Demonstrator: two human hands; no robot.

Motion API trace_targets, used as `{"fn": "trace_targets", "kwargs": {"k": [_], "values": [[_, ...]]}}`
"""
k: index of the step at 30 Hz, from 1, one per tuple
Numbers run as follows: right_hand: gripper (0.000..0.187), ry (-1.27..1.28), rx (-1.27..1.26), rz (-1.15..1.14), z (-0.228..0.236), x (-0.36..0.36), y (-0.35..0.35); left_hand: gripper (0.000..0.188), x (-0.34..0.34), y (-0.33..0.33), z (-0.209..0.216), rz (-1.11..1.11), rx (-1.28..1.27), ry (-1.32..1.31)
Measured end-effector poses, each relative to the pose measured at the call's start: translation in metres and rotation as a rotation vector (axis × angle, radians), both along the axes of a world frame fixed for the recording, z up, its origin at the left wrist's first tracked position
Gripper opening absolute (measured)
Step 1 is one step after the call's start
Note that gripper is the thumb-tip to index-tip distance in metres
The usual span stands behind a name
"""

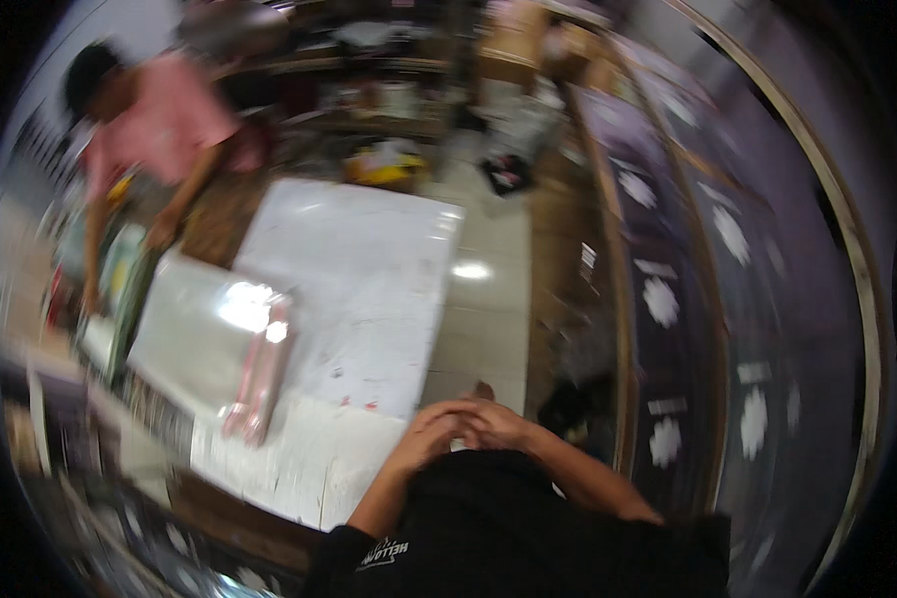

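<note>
My left hand (435, 427) and my right hand (498, 425) are clasped together in front of my black shirt. The fingers are folded over each other, and nothing shows between them. Both stay just off the near right corner of a white-topped table (364, 289), touching nothing on it. On its left side lies a stack of clear plastic sheets or bags (191, 317), shiny, with a pink-and-white band (261, 374) along its right edge. The blur hides finer detail.
A person in a pink shirt (164, 125) leans over a machine (135, 289) at the table's left. Tall dark panels with white flower shapes (658, 299) line the right. Cardboard boxes (511, 45) and a yellow bundle (384, 164) stand at the back. A tiled floor strip (483, 309) runs between.
</note>
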State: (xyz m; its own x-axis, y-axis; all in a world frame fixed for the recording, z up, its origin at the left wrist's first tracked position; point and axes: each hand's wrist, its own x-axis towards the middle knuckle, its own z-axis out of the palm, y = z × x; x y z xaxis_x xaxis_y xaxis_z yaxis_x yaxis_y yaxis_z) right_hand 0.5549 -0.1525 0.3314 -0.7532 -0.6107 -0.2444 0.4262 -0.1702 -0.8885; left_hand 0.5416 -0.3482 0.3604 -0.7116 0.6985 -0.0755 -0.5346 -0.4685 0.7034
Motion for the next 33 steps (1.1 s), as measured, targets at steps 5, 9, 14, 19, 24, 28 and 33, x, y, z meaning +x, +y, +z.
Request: {"fn": "trace_targets", "kwargs": {"k": [5, 9, 14, 19, 24, 28, 33], "values": [[0.040, -0.009, -0.115, -0.133, 0.003, 0.021, -0.020, 0.044, 0.015, -0.012, -0.022, -0.018, 0.097, 0.091], [0.041, -0.009, 0.003, -0.414, 0.020, 0.045, -0.013, 0.046, 0.009, -0.015, -0.017, -0.055, 0.006, 0.045], [0.037, -0.141, 0.012, -0.610, -0.003, 0.055, 0.010, 0.050, -0.005, -0.046, -0.018, 0.282, -0.298, 0.117], [0.030, -0.289, 0.116, -0.703, -0.015, 0.058, 0.007, 0.034, -0.013, -0.089, -0.007, 0.519, -0.499, 0.057], [0.024, -0.336, 0.072, -0.674, -0.038, 0.056, -0.009, 0.030, -0.004, -0.104, -0.011, 0.672, -0.581, 0.051], [0.025, -0.324, 0.069, -0.579, -0.047, 0.046, -0.015, 0.029, 0.015, -0.111, -0.024, 0.780, -0.576, -0.035], [0.022, -0.290, 0.118, -0.526, -0.042, 0.027, -0.016, 0.029, 0.026, -0.122, -0.023, 0.852, -0.601, -0.019]]}}
